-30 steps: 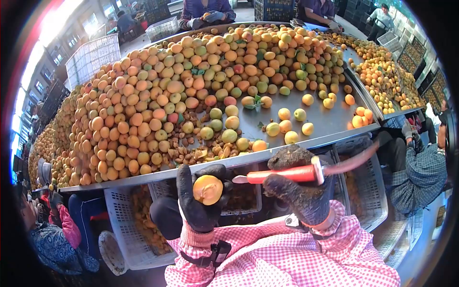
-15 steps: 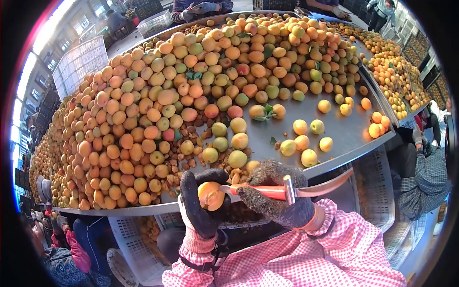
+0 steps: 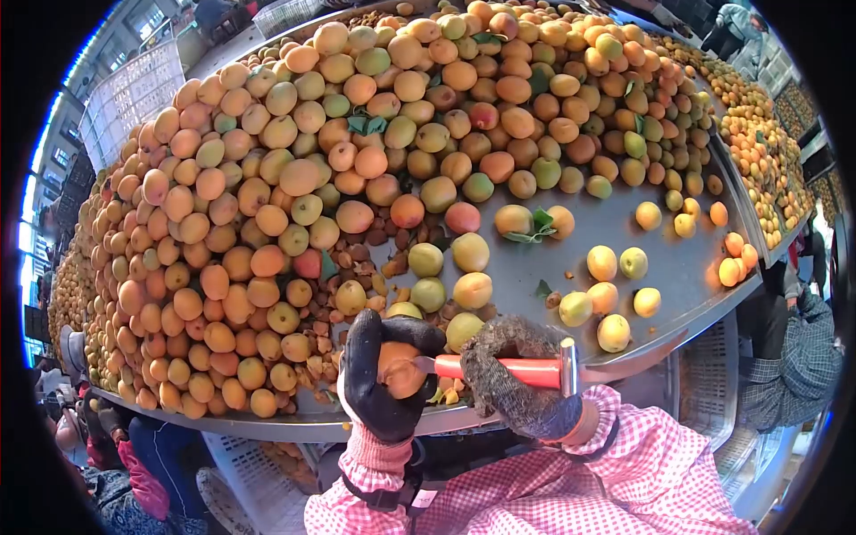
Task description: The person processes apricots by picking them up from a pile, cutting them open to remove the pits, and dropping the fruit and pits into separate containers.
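My left hand [image 3: 379,379], in a black glove, curls around an apricot [image 3: 401,370] just above the front edge of the metal table. My right hand [image 3: 513,379], in a dirt-crusted grey glove, grips a red-handled knife [image 3: 530,371]. A metal collar caps the right end of its handle. The narrow metal tip at the left end meets the apricot's side. Loose yellow-green apricots [image 3: 464,332] lie right behind both hands. Pits and brown scraps [image 3: 361,267] are spread behind my left hand.
A large heap of apricots [image 3: 267,178] covers the left and back of the metal table [image 3: 526,276]. White plastic crates [image 3: 259,477] stand below its front edge. Another apricot pile [image 3: 758,152] lies at far right. A person in a checked sleeve [image 3: 807,357] sits at right.
The view has tilted, so both hands sit a little lower against the heap. The apricot is turned, its pale split side no longer facing me. The knife's long curved blade no longer shows at right.
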Demonstrator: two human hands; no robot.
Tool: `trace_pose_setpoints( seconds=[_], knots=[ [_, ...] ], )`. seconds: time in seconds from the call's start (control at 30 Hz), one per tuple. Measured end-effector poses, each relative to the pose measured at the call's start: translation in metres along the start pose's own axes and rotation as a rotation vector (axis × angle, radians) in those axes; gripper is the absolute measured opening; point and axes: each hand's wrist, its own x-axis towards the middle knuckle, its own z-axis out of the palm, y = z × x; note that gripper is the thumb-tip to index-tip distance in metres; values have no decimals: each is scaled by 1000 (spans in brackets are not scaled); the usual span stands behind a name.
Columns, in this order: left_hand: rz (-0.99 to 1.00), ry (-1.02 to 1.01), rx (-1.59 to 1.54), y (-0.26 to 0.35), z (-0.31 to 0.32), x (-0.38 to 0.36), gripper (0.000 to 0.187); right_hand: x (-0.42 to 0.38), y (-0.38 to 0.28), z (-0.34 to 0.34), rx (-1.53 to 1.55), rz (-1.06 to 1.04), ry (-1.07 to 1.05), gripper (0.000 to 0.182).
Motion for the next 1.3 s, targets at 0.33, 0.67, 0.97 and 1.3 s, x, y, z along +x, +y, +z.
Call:
trace_pose_setpoints(
  seconds=[0.33, 0.67, 0.97, 1.3],
  knots=[
    [-113, 32, -1, 0, 13, 4, 34, -13, 34, 40, 305, -223, 235, 14],
    [-145, -57, 37, 1, 12, -3, 65, 12, 19, 2, 798, 300, 280, 21],
    [-1141, 284, -967, -9, 12, 13, 63, 1, 48, 13, -594, -813, -42, 37],
    [-828, 297, -419, -12, 17, -3, 68, -12, 47, 15, -817, -892, 124, 39]
  ],
)
